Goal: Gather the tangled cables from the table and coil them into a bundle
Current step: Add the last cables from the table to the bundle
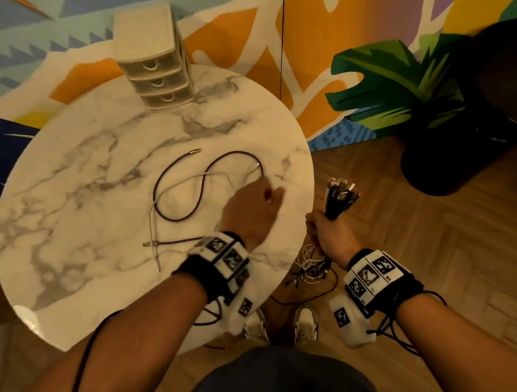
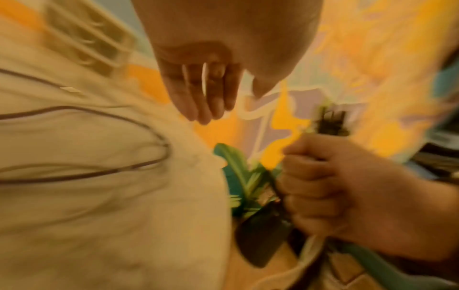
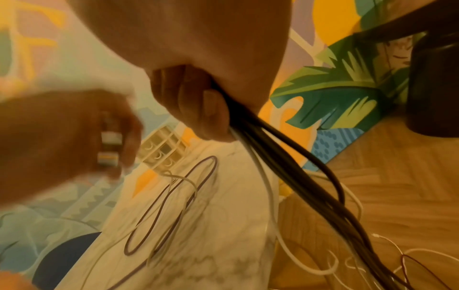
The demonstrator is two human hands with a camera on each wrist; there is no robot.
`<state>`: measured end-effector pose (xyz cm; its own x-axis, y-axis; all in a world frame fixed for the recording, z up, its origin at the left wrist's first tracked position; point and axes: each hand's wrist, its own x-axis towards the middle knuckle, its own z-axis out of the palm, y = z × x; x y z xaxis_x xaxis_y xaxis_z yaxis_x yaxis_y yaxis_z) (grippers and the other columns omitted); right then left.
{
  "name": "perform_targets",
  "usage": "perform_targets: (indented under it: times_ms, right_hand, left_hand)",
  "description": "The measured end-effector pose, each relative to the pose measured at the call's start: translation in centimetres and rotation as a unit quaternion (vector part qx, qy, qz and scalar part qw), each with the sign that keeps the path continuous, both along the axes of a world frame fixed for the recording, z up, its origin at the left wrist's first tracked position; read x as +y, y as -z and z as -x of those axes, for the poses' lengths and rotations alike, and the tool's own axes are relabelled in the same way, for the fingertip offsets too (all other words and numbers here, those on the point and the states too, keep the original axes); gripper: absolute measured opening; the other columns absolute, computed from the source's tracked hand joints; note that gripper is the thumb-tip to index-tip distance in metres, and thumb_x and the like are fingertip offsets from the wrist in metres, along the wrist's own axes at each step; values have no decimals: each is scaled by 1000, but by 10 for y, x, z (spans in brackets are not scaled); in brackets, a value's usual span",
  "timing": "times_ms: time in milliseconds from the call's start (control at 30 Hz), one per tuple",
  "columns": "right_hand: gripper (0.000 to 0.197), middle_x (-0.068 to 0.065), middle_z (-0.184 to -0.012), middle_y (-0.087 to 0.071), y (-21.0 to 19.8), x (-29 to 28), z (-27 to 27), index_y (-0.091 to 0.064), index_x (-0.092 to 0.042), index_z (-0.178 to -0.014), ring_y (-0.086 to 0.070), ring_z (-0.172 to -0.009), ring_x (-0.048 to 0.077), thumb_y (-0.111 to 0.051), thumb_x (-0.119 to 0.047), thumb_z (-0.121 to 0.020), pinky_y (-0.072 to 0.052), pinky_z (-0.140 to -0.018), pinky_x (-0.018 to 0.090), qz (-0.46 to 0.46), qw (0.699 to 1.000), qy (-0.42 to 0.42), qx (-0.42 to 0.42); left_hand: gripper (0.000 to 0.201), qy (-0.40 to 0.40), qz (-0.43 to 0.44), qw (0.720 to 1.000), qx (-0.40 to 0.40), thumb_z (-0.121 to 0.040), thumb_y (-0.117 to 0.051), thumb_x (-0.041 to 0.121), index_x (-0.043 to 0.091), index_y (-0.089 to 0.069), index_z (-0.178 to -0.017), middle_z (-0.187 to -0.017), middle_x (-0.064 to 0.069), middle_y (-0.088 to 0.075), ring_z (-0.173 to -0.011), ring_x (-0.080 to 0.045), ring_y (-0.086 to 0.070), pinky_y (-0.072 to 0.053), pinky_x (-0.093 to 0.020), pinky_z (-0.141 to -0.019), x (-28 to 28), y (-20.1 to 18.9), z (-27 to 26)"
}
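A dark maroon cable (image 1: 174,199) and a thin white cable (image 1: 188,181) lie looped together on the round marble table (image 1: 74,185). My left hand (image 1: 269,192) hovers over their right end with its fingers (image 2: 198,98) straight and holding nothing. Off the table's right edge my right hand (image 1: 321,225) grips a bundle of dark and white cables (image 1: 340,195) in a fist (image 3: 198,106). The bundle's plug ends stick up above the fist, and its loose tails (image 3: 298,186) hang to the floor. The left wrist view is blurred; the maroon cable (image 2: 99,113) shows there too.
A small cream drawer unit (image 1: 153,58) stands at the table's far edge. A plant in a dark pot (image 1: 433,157) sits on the wooden floor to the right. Cable tails (image 1: 312,266) lie tangled by my shoes (image 1: 304,322) under the table's near right edge.
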<state>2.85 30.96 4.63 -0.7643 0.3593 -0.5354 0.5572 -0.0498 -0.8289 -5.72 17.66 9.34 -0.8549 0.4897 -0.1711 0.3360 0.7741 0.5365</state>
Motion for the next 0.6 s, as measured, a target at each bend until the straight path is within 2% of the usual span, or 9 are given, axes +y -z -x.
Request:
perform_targets:
  times_ms: [67, 133, 200, 267, 333, 433, 500, 600]
  right_hand:
    - [41, -7, -44, -31, 0, -3, 3, -33, -20, -52, -26, -40, 10, -38, -17, -93, -24, -42, 24, 33, 999, 5, -8]
    - [42, -9, -42, -31, 1, -9, 5, -32, -19, -53, -25, -35, 6, -37, -15, -95, -24, -36, 19, 58, 998, 5, -15]
    - [43, -8, -41, -30, 0, -16, 5, -31, -17, -52, -23, -32, 6, -36, -13, -95, -22, -34, 18, 85, 996, -11, -13]
    - [45, -7, -40, -29, 2, -22, 5, -30, -15, -51, -20, -33, 7, -32, -12, -96, -19, -35, 18, 99, 994, -32, -11]
    - [48, -7, -37, -30, 7, -27, 5, -32, -13, -49, -20, -32, 8, -30, -15, -97, -20, -35, 17, 84, 994, -59, -21]
    - [52, -5, -35, -33, 14, -40, 8, -43, -8, -49, -24, -30, 8, -30, -18, -98, -22, -36, 18, 51, 992, -99, -53]
    - [53, -2, -36, -33, 17, -51, 12, -49, -6, -50, -25, -32, 10, -30, -20, -98, -21, -39, 19, 47, 988, -134, -67]
    - [51, -5, -33, -35, 17, -64, 17, -50, -5, -54, -25, -32, 10, -28, -20, -97, -21, -43, 25, 52, 982, -168, -69]
  left_hand:
    - [34, -15, 159, 986, -49, -92, -40, 52, 20, -49, -88, -96, -7, -62, -82, -27, -56, -42, -33, -67, -32, 31, 12]
    - [45, 3, 234, 968, -95, -90, -42, 57, 17, -52, -105, -108, -10, -60, -94, -30, -58, -43, -34, -72, -55, 57, 15]
    - [44, 18, 238, 962, -137, -90, -46, 52, 14, -51, -112, -114, -11, -59, -100, -30, -57, -43, -34, -75, -66, 76, 11]
    - [32, 34, 229, 962, -147, -92, -47, 39, 12, -53, -109, -114, -13, -61, -101, -31, -58, -45, -35, -79, -70, 86, 7]
    - [24, 25, 208, 969, -134, -93, -46, 33, 12, -55, -99, -105, -13, -64, -94, -31, -60, -46, -35, -76, -73, 89, 4]
    - [25, -8, 140, 986, -91, -92, -45, 39, 17, -51, -84, -86, -5, -61, -82, -27, -59, -46, -34, -68, -75, 85, -3]
    - [30, -14, 133, 988, -71, -92, -45, 48, 19, -51, -94, -89, -4, -60, -84, -26, -59, -46, -34, -69, -70, 82, -5]
    - [46, -4, 183, 977, -111, -89, -48, 52, 16, -49, -118, -113, -10, -60, -104, -30, -58, -47, -37, -81, -61, 92, 5]
